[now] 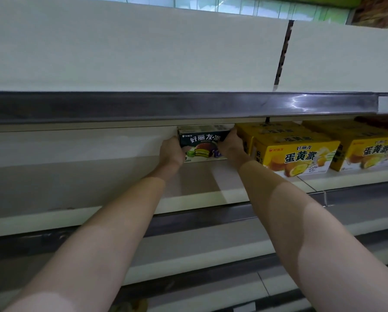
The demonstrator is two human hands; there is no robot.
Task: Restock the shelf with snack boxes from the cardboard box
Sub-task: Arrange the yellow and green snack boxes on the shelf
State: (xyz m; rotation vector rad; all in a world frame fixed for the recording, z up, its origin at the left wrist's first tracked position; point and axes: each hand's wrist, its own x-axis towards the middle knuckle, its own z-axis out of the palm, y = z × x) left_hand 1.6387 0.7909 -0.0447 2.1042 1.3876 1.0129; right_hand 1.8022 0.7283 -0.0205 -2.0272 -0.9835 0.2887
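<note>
Hands grip the dark snack box at both ends: left hand, right hand, fingers curled round it. Yellow boxes crowd just beside its right edge; bare white shelf lies open leftward.

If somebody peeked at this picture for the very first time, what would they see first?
Probably the dark snack box with a chocolate pie pictured on it, at the back of the middle shelf, gripped at its ends by the left hand and the right hand. Next come the bright yellow snack boxes, lined up just to its right on the same shelf. Two long bare arms stretch up from the bottom of the picture.
</note>
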